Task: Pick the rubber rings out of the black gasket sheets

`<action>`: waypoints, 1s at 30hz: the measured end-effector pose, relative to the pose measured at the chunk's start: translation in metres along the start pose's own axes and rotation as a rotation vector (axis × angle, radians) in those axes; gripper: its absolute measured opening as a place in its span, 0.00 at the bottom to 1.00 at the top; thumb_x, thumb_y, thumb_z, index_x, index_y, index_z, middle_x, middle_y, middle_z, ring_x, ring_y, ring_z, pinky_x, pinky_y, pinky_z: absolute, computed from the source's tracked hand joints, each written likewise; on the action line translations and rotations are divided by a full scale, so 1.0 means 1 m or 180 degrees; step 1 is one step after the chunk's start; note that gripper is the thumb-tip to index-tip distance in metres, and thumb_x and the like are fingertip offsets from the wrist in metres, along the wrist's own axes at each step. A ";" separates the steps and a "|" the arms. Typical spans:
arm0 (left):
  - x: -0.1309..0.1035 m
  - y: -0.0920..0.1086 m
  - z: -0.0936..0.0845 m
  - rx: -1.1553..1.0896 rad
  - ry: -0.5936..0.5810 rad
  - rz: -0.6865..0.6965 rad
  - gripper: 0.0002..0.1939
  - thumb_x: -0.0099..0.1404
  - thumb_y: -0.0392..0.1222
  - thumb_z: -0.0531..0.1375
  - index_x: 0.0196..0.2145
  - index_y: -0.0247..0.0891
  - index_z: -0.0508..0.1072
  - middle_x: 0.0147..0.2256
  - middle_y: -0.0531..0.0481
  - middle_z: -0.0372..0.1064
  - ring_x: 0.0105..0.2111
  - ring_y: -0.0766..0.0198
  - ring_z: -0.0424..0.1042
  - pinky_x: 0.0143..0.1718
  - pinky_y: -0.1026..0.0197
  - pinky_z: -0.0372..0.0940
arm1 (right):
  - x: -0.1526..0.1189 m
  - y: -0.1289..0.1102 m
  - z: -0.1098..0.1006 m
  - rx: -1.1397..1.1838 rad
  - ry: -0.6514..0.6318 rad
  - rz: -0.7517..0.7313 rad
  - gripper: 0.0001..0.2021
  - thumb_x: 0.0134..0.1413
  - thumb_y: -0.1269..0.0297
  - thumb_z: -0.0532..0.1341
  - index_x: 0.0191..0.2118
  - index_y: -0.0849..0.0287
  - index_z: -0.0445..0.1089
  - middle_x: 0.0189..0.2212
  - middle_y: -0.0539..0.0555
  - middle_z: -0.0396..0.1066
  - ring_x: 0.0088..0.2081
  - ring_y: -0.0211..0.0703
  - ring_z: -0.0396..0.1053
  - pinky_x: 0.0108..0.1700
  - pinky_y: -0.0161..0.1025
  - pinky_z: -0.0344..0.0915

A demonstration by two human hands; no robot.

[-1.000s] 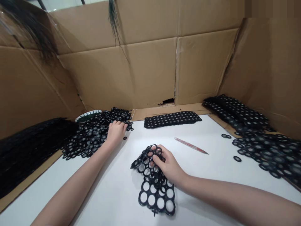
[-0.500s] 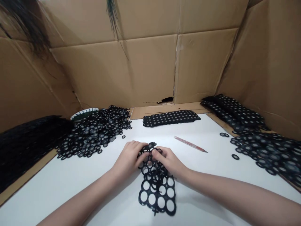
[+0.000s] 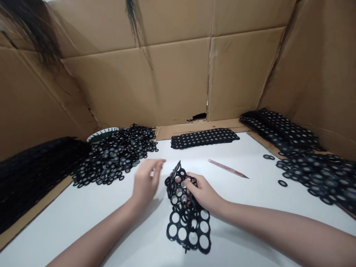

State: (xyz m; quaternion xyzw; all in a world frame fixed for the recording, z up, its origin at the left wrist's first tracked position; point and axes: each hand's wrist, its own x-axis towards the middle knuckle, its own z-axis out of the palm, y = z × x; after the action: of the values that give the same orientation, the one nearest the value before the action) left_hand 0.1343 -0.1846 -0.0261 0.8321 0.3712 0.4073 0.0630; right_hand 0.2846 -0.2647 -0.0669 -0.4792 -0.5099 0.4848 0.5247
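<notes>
A black sheet with rows of round holes (image 3: 182, 233) hangs folded and crumpled over the white table at the centre. My right hand (image 3: 201, 191) grips its upper right side between thumb and fingers. My left hand (image 3: 147, 176) is just left of the sheet, apart from it and slightly blurred. Its thumb and fingertips are drawn close together; whether a small piece sits between them is too blurred to tell.
Loose black rings (image 3: 111, 159) are heaped at the left, by a striped bowl (image 3: 102, 135). A perforated strip stack (image 3: 205, 138) lies at the back. A pointed pencil-like tool (image 3: 228, 168) rests right of centre. More rings (image 3: 325, 176) and sheets (image 3: 280, 128) lie right, dark sheets (image 3: 33, 170) far left.
My left hand has let go of the sheet and moved left. The sheet's upper part now stands up more, still in my right hand. The view has shifted slightly.
</notes>
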 end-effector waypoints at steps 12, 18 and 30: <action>-0.013 0.022 0.011 -0.0959 -0.1601 -0.0178 0.13 0.62 0.40 0.48 0.43 0.41 0.68 0.36 0.48 0.64 0.38 0.63 0.65 0.40 0.60 0.61 | -0.003 -0.003 -0.001 -0.0652 -0.0186 -0.0747 0.11 0.57 0.67 0.46 0.38 0.59 0.64 0.30 0.51 0.65 0.34 0.39 0.63 0.39 0.38 0.59; -0.009 0.020 0.008 -0.1367 -0.1866 -0.0325 0.13 0.62 0.42 0.49 0.40 0.39 0.70 0.35 0.48 0.66 0.37 0.62 0.66 0.40 0.60 0.61 | -0.005 -0.005 0.001 -0.0498 -0.0240 -0.0692 0.11 0.57 0.66 0.46 0.39 0.59 0.64 0.28 0.50 0.64 0.33 0.39 0.64 0.38 0.37 0.60; -0.023 0.022 0.011 -0.0534 -0.1322 0.0193 0.12 0.64 0.39 0.46 0.41 0.39 0.65 0.34 0.48 0.63 0.35 0.64 0.64 0.37 0.61 0.61 | -0.009 -0.001 0.002 -0.0405 -0.0064 -0.0592 0.10 0.57 0.67 0.46 0.41 0.55 0.61 0.22 0.46 0.59 0.24 0.36 0.64 0.28 0.34 0.60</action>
State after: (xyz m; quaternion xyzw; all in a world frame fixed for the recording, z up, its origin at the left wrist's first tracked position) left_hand 0.1456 -0.2130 -0.0389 0.9007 0.2899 0.2584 0.1947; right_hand 0.2831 -0.2738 -0.0661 -0.4572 -0.5871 0.4055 0.5309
